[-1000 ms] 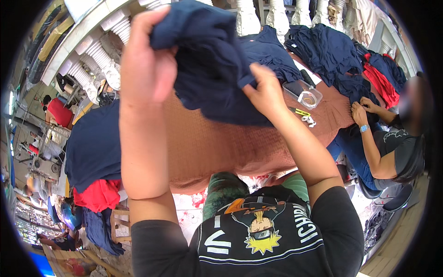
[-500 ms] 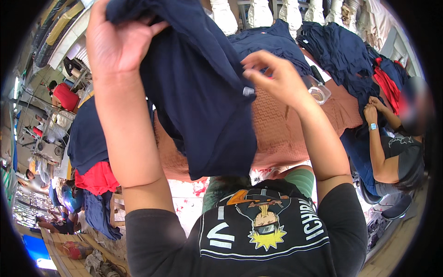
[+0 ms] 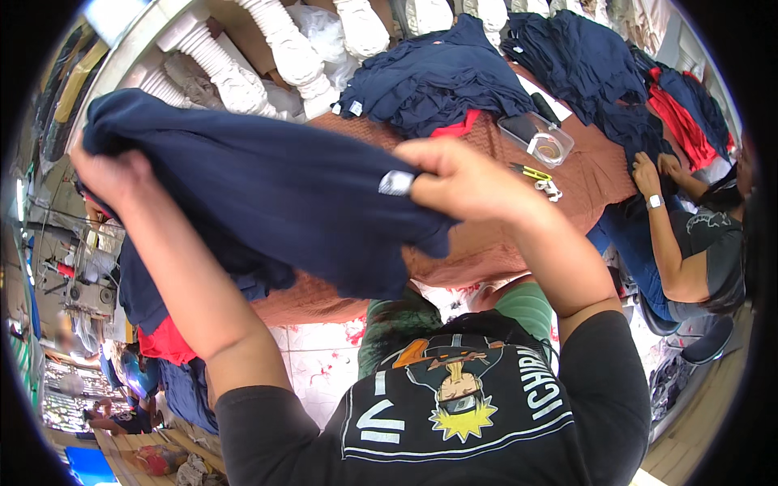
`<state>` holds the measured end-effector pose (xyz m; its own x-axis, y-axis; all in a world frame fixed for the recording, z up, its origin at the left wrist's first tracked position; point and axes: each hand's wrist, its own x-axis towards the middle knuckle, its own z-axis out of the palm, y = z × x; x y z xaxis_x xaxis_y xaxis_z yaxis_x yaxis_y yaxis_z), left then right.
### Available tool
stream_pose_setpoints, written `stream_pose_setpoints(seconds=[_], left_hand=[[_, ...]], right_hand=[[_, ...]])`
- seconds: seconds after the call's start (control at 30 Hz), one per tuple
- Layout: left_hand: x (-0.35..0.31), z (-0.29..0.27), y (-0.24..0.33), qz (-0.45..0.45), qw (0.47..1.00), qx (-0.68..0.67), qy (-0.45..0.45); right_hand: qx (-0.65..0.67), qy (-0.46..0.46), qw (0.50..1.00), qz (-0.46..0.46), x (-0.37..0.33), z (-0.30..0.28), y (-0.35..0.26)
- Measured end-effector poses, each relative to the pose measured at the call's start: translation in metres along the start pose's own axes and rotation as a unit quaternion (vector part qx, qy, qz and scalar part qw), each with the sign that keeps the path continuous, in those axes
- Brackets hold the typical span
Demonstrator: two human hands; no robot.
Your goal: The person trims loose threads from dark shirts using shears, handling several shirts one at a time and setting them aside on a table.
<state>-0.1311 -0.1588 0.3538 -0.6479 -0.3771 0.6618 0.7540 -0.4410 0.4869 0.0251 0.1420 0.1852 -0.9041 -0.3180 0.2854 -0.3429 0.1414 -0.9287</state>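
Observation:
A navy blue garment (image 3: 267, 186) is stretched in the air across the front of me, above the brown-covered table. My left hand (image 3: 113, 174), slightly blurred, is closed on its left end, where the cloth wraps over the fingers. My right hand (image 3: 470, 178) pinches the other end, right beside a small white label (image 3: 396, 183). The lower edge of the cloth hangs loose toward my lap. Whether it is a shirt or another piece of clothing cannot be made out.
A brown quilted cover (image 3: 583, 182) lies on the table. On it are navy garment piles (image 3: 438, 77), a clear plastic box (image 3: 539, 139) and yellow thread snips (image 3: 532, 172). White balusters (image 3: 292, 57) line the far side. A co-worker (image 3: 689, 251) handles navy cloth at the right.
My left hand has moved left and down, spreading the garment sideways. My right hand, open beside the cloth before, now grips it near the label. More of the table shows.

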Motion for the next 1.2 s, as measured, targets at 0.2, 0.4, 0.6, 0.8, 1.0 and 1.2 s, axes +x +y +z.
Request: stream_pose_setpoints(seconds=[0.2, 0.4, 0.6, 0.8, 1.0, 1.2], left_hand=[[0.040, 0.086, -0.161, 0.020, 0.988, 0.039, -0.150], [-0.171, 0.118, -0.175, -0.224, 0.834, 0.134, -0.486], [-0.285, 0.056, -0.043, -0.381, 0.628, -0.292, -0.612], [-0.315, 0.064, 0.007, -0.413, 0.563, -0.480, -0.531], [-0.307, 0.051, 0.009, -0.408, 0.600, -0.471, -0.501], [-0.313, 0.062, 0.008, -0.428, 0.569, -0.480, -0.511]], right_hand=[[0.062, 0.053, 0.996, 0.030, -0.008, -0.005, 0.025], [-0.083, 0.164, 0.947, 0.264, -0.097, -0.079, 0.071], [-0.485, 0.280, 0.806, 0.193, -0.140, -0.118, 0.164], [-0.572, 0.355, 0.719, 0.172, -0.137, -0.113, 0.215], [-0.613, 0.327, 0.694, 0.189, -0.141, -0.105, 0.221], [-0.566, 0.354, 0.729, 0.151, -0.143, -0.108, 0.222]])
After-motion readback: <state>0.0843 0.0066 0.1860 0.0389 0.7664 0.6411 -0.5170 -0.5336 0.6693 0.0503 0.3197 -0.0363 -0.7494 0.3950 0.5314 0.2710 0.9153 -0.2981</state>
